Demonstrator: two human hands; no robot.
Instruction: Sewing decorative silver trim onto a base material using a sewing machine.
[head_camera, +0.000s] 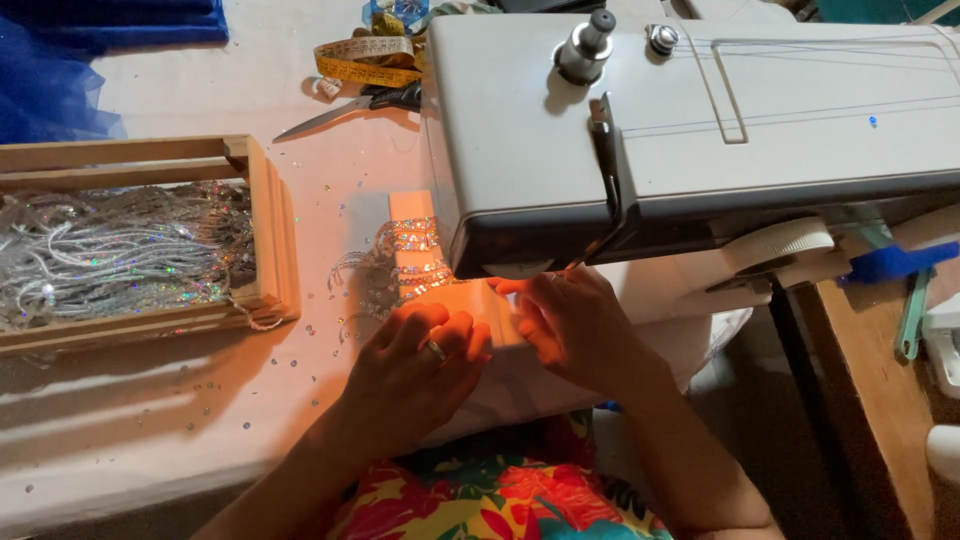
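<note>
Your left hand (420, 350) and right hand (570, 325) press flat, fingers loosely spread, on the white strip (415, 235), which runs lengthwise away from them under the sewing machine (700, 120).

A white strip (412, 215) lies flat under the machine head, lit orange at its near end. Silver sequin trim (400, 262) curls across it, spilling left.

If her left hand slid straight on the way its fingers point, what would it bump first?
Probably the sewing machine: the left hand points up and right along the white strip towards the machine's lit underside.
</note>
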